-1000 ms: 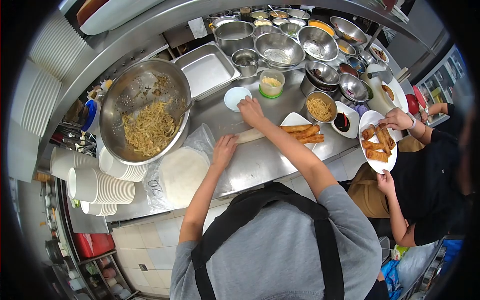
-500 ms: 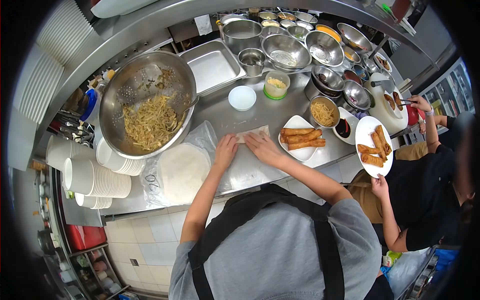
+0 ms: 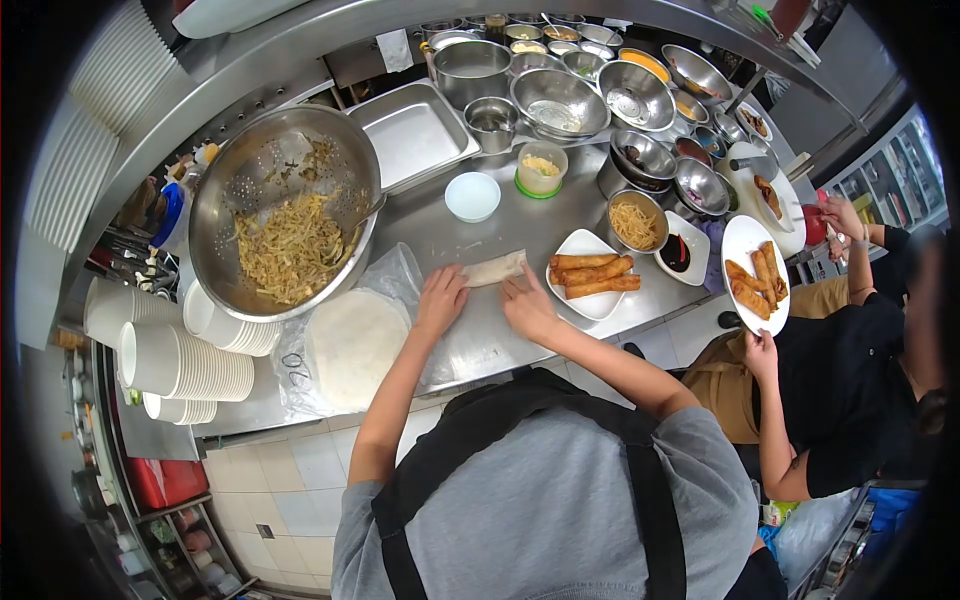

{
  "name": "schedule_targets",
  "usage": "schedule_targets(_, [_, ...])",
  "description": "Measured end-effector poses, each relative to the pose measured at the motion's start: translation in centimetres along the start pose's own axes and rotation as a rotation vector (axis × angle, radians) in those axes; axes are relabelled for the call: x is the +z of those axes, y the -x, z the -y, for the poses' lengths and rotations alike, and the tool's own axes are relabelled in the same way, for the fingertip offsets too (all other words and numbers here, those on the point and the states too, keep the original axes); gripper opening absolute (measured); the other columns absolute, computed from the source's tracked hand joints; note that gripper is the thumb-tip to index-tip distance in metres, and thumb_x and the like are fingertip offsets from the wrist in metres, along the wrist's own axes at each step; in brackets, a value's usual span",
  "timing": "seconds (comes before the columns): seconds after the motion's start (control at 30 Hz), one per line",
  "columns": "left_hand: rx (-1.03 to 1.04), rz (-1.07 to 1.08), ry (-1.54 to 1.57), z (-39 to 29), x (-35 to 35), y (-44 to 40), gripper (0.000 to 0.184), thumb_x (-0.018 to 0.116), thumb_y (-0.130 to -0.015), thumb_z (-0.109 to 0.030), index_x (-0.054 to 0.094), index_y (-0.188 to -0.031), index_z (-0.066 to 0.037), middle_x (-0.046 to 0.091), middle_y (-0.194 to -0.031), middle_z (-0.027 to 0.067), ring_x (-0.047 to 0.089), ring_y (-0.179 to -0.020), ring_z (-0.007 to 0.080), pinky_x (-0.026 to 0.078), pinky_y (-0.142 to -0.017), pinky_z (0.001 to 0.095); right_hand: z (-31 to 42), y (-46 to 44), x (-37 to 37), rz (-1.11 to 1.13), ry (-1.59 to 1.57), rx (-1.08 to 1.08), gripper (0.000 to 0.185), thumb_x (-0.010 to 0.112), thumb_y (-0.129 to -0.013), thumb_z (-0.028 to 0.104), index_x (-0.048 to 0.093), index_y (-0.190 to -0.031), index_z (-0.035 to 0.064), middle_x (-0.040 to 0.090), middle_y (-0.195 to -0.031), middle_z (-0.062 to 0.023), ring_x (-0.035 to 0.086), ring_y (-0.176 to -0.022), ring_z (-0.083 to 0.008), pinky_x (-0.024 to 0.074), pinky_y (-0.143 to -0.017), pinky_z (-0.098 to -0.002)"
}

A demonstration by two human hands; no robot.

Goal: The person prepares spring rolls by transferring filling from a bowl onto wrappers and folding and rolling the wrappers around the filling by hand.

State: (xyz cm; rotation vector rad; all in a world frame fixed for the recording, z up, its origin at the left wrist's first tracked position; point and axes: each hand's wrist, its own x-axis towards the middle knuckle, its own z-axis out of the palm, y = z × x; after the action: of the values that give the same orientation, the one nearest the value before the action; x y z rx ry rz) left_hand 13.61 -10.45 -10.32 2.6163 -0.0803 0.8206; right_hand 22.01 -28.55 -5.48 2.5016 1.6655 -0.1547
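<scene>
Pale roll [image 3: 494, 269] lying crosswise on the counter [image 3: 500, 335], right end angled slightly away.
Left hand [image 3: 441, 302]: fingers loose at one end; right hand [image 3: 530, 308]: fingertips at the other, pinch unclear.

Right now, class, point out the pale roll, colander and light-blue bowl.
Pale roll [image 3: 494, 269]: head view, middle of its top.
Colander [image 3: 238, 172]: head view, bare inner wall.
Light-blue bowl [image 3: 472, 197]: head view, inside centre.

A pale tiled floor [image 3: 290, 490] of square tiles runs below the long stainless-steel worktop [image 3: 455, 345]. A curved stainless-steel overhead shelf [image 3: 290, 50] spans the back, with tall stacks of white ridged plates [image 3: 130, 70] at its left end. At lower left stands a dark metal rack [image 3: 180, 515] holding a red box [image 3: 170, 482]; at far right, a glass-fronted cabinet [image 3: 893, 175].
</scene>
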Motion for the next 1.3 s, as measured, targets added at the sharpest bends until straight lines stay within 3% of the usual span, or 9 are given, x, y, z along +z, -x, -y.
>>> schedule_targets(0.03, [0.044,-0.019,-0.017,-0.3,-0.4,-0.5,0.023,0.067,-0.074,-0.009,0.059,-0.094,-0.005,0.057,-0.109,0.0092,0.056,-0.101,0.0291,0.047,-0.085,0.0368,-0.4,-0.3,-1.2,0.165,-0.051,0.032,0.052,0.050,-0.080,0.011,0.046,-0.129,-0.0035,0.046,-0.136,-0.0163,0.039,-0.130,-0.0228,0.0190,-0.111,-0.0478])
schedule_targets(0.13, [0.000,0.068,0.042,0.5,0.7,-0.7,0.024,0.067,-0.074,-0.009,0.058,-0.096,-0.005,0.057,-0.111,0.0087,0.055,-0.105,0.0283,0.047,-0.087,0.0362,-2.0,-2.0,1.3,-0.442,0.005,0.020,0.049,0.048,-0.081,0.011,0.047,-0.129,-0.0033,0.047,-0.135,-0.0153,0.040,-0.129,-0.0217,0.0185,-0.111,-0.0479])
schedule_targets(0.33, [-0.100,0.282,-0.046,-1.9,0.3,-2.3,0.035,0.058,-0.077,-0.008,0.058,-0.112,-0.011,0.056,-0.108,0.0074,0.053,-0.104,0.0269,0.047,-0.087,0.0365,-2.5,-0.4,5.1,-0.482,0.163,-0.012,0.048,0.042,-0.085,0.013,0.045,-0.130,-0.0033,0.046,-0.136,-0.0145,0.039,-0.130,-0.0234,0.0175,-0.111,-0.0478])
schedule_targets(0.43, [0.000,0.224,-0.168,-1.9,0.7,-1.5,0.041,0.055,-0.076,-0.007,0.058,-0.116,-0.015,0.056,-0.107,0.0062,0.053,-0.102,0.0249,0.046,-0.088,0.0369,-1.7,0.6,3.3,-0.127,0.190,0.013,0.050,0.042,-0.085,0.014,0.043,-0.132,-0.0032,0.043,-0.139,-0.0152,0.038,-0.131,-0.0240,0.0158,-0.112,-0.0471])
schedule_targets(0.73, [-0.013,0.050,-0.178,-1.1,1.7,0.4,0.034,0.056,-0.073,-0.006,0.061,-0.107,-0.004,0.058,-0.107,0.0055,0.053,-0.107,0.0231,0.043,-0.091,0.0360,-1.5,-0.9,4.6,-0.515,0.209,-0.013,0.040,0.048,-0.081,0.013,0.057,-0.117,-0.0009,0.055,-0.125,-0.0154,0.047,-0.123,-0.0235,0.0169,-0.111,-0.0520])
schedule_targets(0.83, [0.013,0.031,-0.158,-0.9,1.2,0.7,0.033,0.057,-0.072,-0.004,0.061,-0.105,-0.004,0.058,-0.106,0.0057,0.054,-0.105,0.0234,0.043,-0.090,0.0359,-1.8,-1.5,-1.2,0.040,0.054,0.010,0.028,0.052,-0.077,0.010,0.064,-0.101,0.0026,0.063,-0.106,-0.0111,0.052,-0.114,-0.0232,0.0181,-0.109,-0.0547])
schedule_targets(1.0, [-0.008,0.081,-0.051,-0.6,0.9,0.8,0.033,0.061,-0.072,-0.002,0.061,-0.105,-0.004,0.058,-0.107,0.0063,0.053,-0.105,0.0243,0.042,-0.090,0.0366,-4.0,-10.0,-1.2,-0.724,-0.084,0.048,0.015,0.055,-0.074,0.007,0.066,-0.084,0.0069,0.064,-0.089,-0.0057,0.054,-0.100,-0.0227,0.0328,-0.094,-0.0494])
schedule_targets(1.2, [-0.236,-0.012,0.052,-0.3,-1.8,-0.3,0.044,0.072,-0.068,-0.011,0.059,-0.110,-0.006,0.056,-0.111,0.0076,0.050,-0.107,0.0283,0.041,-0.089,0.0385,-6.1,-14.7,0.7,-0.500,-0.033,0.011,0.016,0.062,-0.070,0.005,0.066,-0.084,0.0103,0.063,-0.088,-0.0026,0.053,-0.095,-0.0207,0.0354,-0.083,-0.0411])
schedule_targets(1.3, [-0.291,0.048,0.082,1.3,-1.9,0.3,0.041,0.074,-0.069,-0.013,0.061,-0.107,-0.007,0.057,-0.111,0.0077,0.051,-0.105,0.0294,0.043,-0.087,0.0390,-6.0,-14.8,-0.2,-0.537,-0.093,0.053,0.021,0.063,-0.068,0.002,0.067,-0.087,0.0103,0.064,-0.090,-0.0020,0.053,-0.094,-0.0212,0.0352,-0.083,-0.0411])
